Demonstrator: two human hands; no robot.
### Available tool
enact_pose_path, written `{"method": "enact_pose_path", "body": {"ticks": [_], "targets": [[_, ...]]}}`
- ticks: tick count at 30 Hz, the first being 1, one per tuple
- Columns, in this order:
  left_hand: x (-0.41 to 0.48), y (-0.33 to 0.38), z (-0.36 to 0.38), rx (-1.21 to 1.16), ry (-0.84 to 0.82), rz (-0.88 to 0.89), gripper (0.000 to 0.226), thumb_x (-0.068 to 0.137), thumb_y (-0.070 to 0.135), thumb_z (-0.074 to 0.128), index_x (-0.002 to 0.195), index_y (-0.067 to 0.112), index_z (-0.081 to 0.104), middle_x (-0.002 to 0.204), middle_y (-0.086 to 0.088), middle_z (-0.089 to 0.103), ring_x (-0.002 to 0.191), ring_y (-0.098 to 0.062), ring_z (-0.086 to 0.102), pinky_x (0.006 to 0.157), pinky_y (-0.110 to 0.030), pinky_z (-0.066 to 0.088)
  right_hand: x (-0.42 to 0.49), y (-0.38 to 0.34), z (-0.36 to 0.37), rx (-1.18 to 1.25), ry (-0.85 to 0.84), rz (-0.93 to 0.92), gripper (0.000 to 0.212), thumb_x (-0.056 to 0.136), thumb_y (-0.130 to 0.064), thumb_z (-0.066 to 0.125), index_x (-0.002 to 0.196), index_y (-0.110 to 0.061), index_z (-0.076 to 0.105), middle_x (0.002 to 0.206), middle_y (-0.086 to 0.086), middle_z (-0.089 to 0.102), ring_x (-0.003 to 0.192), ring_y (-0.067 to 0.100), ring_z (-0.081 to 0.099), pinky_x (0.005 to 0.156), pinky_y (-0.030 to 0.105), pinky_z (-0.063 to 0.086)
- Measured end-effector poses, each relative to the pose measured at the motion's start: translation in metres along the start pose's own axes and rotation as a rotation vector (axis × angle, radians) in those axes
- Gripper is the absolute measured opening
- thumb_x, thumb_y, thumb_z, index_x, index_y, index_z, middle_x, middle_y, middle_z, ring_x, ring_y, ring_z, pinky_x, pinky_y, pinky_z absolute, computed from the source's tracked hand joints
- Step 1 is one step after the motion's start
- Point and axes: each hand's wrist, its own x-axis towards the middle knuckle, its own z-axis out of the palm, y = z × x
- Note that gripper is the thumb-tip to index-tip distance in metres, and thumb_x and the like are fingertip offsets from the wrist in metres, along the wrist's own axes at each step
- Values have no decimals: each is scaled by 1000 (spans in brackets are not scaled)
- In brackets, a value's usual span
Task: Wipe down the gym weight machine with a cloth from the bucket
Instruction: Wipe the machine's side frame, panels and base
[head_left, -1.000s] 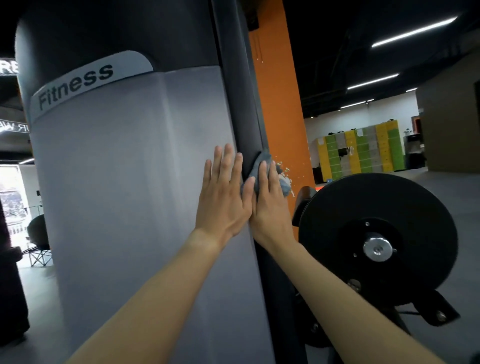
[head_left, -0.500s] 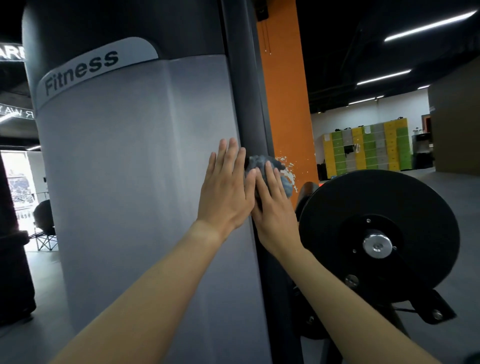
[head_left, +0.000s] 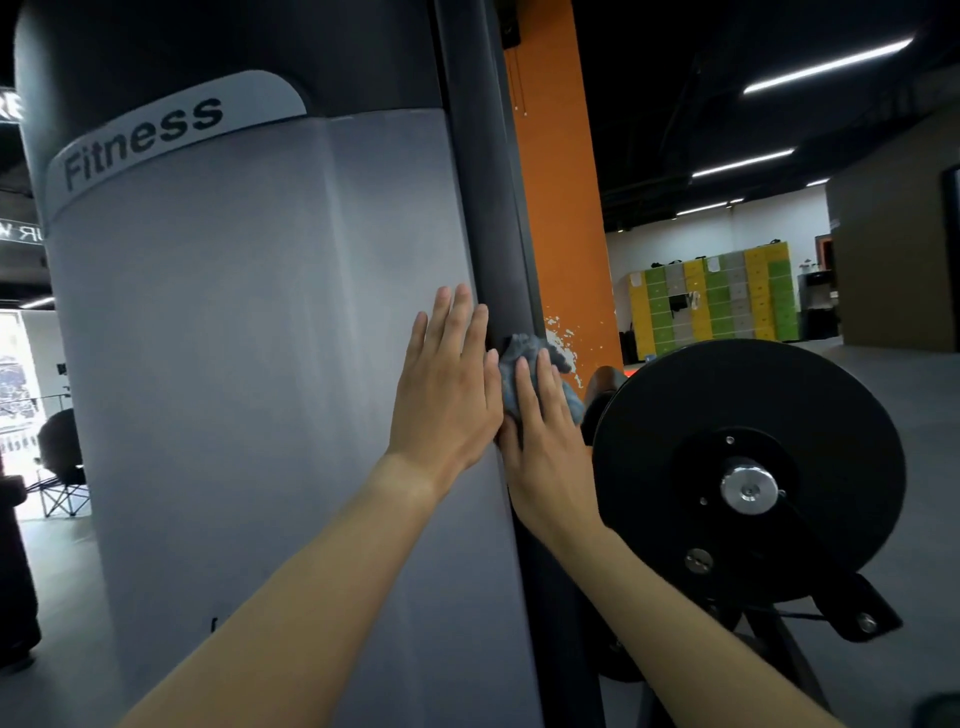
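The cloth (head_left: 530, 353) is mostly covered by the fingers of the right hand (head_left: 545, 441); only its crumpled upper and right parts show. This hand's thumb is hidden behind the left hand (head_left: 447, 400), so I cannot tell if it pinches the cloth. The grey cover of the weight machine (head_left: 260, 364) is cut off at top and bottom. The lockers (head_left: 711, 301) are too small to read, and the sign letters (head_left: 23, 232) are cut at the left edge.

A single head-worn camera looks forward and slightly down, very near the weight machine's grey shroud (head_left: 249, 364), with the gym hall behind.
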Motion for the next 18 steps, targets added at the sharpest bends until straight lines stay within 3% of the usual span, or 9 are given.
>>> {"method": "enact_pose_path", "body": {"ticks": [2,4,6,12,15,18], "targets": [[0,3,3,18,12,-6,54,110,26,24,160,7,30,171,-12,16,160,-26,4,130,-46,11,5,2,-4,42,-9,2,59,112,-30,34,165,-14,14,173,4,6,159,12,5,123,34,27],[0,3,6,46,24,-7,54,110,25,26,160,6,29,171,-14,16,160,-28,4,130,-48,12,32,-3,-14,209,-42,157,58,113,-32,31,166,-21,11,173,-4,8,155,4,10,119,29,31],[-1,3,10,89,37,-4,55,110,28,27,161,7,28,171,-14,14,160,-29,3,129,-49,11,68,-7,-23,362,-79,312,56,113,-35,27,166,-26,12,172,-6,16,154,7,18,122,34,30],[1,4,26,186,103,-16,59,112,40,30,161,8,28,171,-14,17,160,-28,6,129,-50,11,129,5,-28,563,-115,432,56,112,-42,17,164,-23,23,169,0,26,156,16,20,128,36,13],[1,7,30,227,124,-26,63,111,45,28,161,8,27,171,-15,16,160,-29,6,128,-51,12,123,30,-14,649,-203,540,62,109,-51,13,163,-25,26,166,5,33,154,24,28,127,48,19],[0,7,32,242,138,-26,64,110,46,28,162,8,27,171,-15,15,160,-30,5,128,-52,13,81,51,7,687,-295,693,74,98,-64,11,154,-27,42,149,10,53,137,28,50,119,54,35]]}}
